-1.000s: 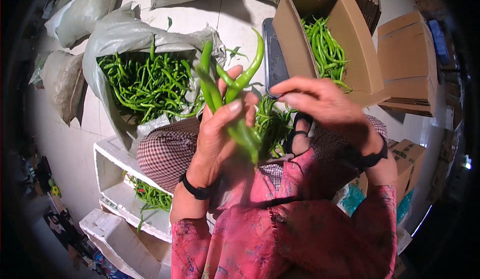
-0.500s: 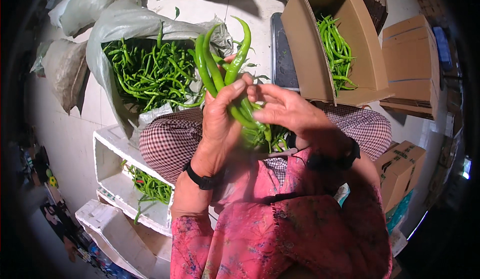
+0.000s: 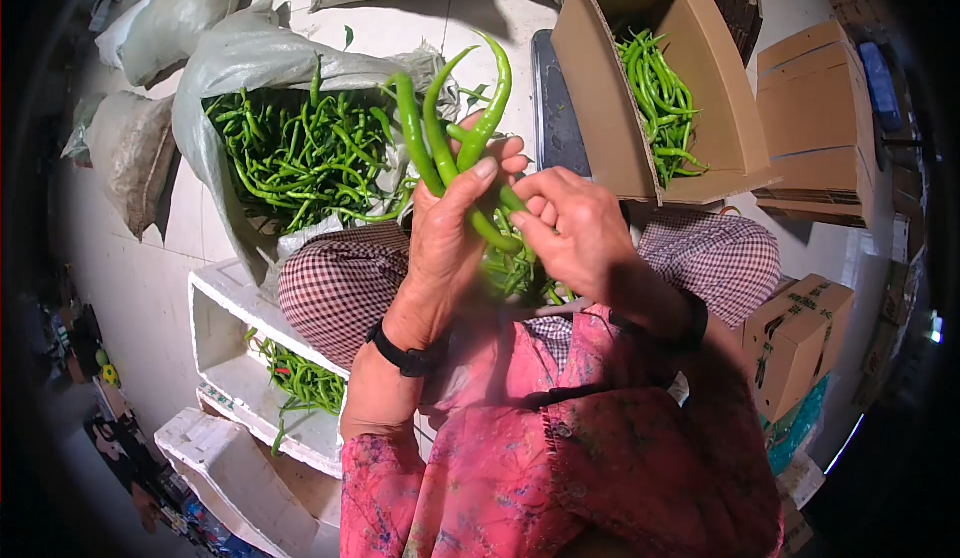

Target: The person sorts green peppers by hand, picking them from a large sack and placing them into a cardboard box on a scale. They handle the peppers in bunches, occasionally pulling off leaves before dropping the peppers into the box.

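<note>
My left hand (image 3: 445, 223) is closed around several long green chili peppers (image 3: 410, 123), their curved ends sticking up past the thumb. Beside it, my right hand (image 3: 580, 223) pinches one green chili pepper (image 3: 511, 198) between thumb and fingers, close against the bunch. Its lower part is hidden by the fingers. Under both hands, more small green peppers (image 3: 515, 276) lie over my lap, partly covered by the hands. To the left, an open whitish sack (image 3: 215, 68) is full of green chili peppers (image 3: 300, 148).
An open cardboard box (image 3: 720, 78) with green peppers stands at the far right, beside a dark flat slab (image 3: 560, 108). Flattened cartons (image 3: 815, 108) are stacked further right. White foam boxes (image 3: 215, 293) sit at the left, one holding peppers. Filled sacks (image 3: 130, 153) stand at the far left.
My right hand has moved slightly right and drawn its fingers in, from loosely spread beside the bunch to a pinch on one pepper. The left hand keeps its peppers, now slightly more fanned out.
</note>
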A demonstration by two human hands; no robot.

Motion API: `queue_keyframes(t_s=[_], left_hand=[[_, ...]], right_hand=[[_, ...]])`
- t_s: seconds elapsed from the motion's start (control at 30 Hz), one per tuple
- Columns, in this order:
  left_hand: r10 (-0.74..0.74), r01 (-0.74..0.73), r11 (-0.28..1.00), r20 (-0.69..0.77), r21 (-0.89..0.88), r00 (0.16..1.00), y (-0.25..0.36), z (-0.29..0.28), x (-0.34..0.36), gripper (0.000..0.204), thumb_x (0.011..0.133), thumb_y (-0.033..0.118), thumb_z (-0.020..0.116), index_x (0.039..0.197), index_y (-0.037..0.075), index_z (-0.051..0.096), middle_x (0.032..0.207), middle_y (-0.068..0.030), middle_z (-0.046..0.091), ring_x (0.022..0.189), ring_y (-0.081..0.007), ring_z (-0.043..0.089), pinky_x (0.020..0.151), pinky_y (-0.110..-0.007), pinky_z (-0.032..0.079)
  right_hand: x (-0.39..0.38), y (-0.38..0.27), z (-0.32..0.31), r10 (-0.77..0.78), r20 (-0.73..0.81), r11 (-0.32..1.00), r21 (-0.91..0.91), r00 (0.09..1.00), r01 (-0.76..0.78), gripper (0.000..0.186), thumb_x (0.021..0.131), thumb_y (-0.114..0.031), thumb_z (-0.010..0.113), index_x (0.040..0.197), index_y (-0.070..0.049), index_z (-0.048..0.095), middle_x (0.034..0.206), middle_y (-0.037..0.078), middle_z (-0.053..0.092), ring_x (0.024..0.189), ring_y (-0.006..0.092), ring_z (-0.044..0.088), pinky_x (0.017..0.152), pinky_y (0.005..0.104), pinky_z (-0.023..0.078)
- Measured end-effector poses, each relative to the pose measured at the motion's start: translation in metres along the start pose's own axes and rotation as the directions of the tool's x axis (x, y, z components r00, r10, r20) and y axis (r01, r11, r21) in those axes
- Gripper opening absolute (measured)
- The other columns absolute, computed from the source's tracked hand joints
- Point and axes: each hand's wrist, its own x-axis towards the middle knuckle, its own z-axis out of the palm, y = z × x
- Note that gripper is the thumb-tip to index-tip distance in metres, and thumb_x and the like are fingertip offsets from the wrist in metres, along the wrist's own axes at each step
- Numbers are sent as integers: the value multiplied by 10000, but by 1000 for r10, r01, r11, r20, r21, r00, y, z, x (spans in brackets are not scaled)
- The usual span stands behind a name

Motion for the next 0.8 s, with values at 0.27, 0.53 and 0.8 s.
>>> queue_keyframes(t_s=[0.27,0.53,0.8], left_hand=[[-55,77,880,-60,469,997,1,-5,-1,388,852,50,621,1205,-61,501,890,-131,680,628,-100,557,581,-218,466],[-18,19,1000,41,-17,999,20,-10,0,496,884,91,587,1343,51,403,922,-149,636,598,-116,549,509,-217,466],[-6,20,990,99,-141,995,8,-12,0,515,872,62,578,1347,-9,392,1125,-188,623,878,-208,631,688,-270,525]], right_hand=[[-1,29,-18,165,-18,986,34,986,-164,133,866,-90,554,947,15,563,724,219,623,652,370,626,608,453,466],[-34,64,-11,-39,83,851,-519,996,77,209,847,-133,596,993,14,570,858,208,635,762,413,602,689,477,480],[-9,20,-2,195,436,780,474,878,-409,368,920,-272,599,1135,25,569,942,69,640,881,116,594,790,267,472]])
